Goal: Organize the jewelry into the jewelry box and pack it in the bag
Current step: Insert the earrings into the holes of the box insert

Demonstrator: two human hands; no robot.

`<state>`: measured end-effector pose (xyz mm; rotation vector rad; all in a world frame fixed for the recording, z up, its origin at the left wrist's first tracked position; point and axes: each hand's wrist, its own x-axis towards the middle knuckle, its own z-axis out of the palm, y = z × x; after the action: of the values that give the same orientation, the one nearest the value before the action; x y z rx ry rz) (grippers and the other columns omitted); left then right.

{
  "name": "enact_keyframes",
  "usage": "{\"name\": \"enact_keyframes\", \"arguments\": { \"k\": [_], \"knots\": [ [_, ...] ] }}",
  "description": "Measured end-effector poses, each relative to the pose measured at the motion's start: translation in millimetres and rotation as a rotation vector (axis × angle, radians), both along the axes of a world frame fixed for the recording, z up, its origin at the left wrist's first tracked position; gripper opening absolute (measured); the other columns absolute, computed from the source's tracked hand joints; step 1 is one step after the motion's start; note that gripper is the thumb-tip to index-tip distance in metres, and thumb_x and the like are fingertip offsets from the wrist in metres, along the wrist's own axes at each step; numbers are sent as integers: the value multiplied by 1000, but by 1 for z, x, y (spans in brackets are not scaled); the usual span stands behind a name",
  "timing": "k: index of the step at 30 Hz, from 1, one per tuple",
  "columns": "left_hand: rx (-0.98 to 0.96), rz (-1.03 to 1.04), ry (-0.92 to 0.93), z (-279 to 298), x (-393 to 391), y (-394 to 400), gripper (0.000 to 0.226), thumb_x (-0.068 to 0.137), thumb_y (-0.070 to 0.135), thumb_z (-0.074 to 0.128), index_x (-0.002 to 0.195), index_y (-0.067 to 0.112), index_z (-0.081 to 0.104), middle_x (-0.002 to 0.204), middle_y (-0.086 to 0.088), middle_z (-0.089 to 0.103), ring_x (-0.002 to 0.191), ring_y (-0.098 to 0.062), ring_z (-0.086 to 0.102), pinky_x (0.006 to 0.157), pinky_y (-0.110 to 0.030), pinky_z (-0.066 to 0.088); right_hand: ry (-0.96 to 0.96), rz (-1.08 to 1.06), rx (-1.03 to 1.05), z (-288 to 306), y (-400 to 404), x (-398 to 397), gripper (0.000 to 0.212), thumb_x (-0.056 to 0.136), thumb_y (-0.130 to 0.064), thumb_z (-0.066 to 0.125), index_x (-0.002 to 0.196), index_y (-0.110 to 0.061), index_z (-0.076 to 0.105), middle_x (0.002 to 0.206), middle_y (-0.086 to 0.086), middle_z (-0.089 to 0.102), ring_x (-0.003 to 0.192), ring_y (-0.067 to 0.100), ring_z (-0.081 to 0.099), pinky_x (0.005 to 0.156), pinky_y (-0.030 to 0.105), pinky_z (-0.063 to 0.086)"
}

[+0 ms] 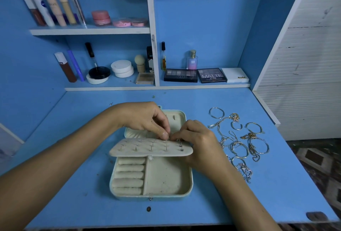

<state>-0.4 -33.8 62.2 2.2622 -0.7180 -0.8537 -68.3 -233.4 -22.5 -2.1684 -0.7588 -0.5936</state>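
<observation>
Item pinched between fingertips (167,135) indiscernible (too small).

Cream jewelry box (167,177) (pale-blue shell) on blue desk (73,203).

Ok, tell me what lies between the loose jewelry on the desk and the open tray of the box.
The right hand and its forearm lie between the jewelry pile and the jewelry box. The earring flap overhangs only the tray's far edge; the rest of the tray shows open from above. Nothing else visible stands in the way.
</observation>
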Motion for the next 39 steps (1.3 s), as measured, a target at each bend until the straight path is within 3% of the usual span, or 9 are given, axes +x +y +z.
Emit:
{"name": "enact_keyframes", "arguments": {
  "k": [8,15,22,29,39],
  "knots": [
    [46,-10,2,5,-2,-1,7,84,21,77,91,25,77,90,13,75,90,0,67,96,-29,52,12,6,3,1,0,-1,18,78,-36,65,88,-25,76,80,-9,55,70,15,52,55,37,49],
    [96,-13,-13,10,1,-2,4,87,24,75,90,22,78,94,-1,76,86,-8,66,95,-49,51,-5,-3,-12,-2,-1,1,14,74,-26,71,88,-23,76,81,-9,55,70,14,51,57,34,49],
    [175,-19,-51,7,1,-9,5,87,20,72,89,19,77,78,14,70,73,1,57,79,-27,47,-1,-2,-8,0,0,0,15,77,-32,67,88,-25,76,80,-10,54,70,14,50,55,36,49],
    [244,-30,-36,9,-1,-14,5,86,24,72,87,21,75,71,20,65,67,4,54,72,-24,43,-18,2,-15,0,0,0,13,77,-31,70,87,-24,76,80,-9,54,70,14,51,55,34,48],
    [267,-23,-107,17,-5,-15,7,81,23,72,84,27,77,82,10,73,73,-3,60,83,-42,54,-39,-14,-10,0,0,0,12,74,-21,72,85,-22,76,79,-8,55,68,16,51,54,34,48]
  ]
}}
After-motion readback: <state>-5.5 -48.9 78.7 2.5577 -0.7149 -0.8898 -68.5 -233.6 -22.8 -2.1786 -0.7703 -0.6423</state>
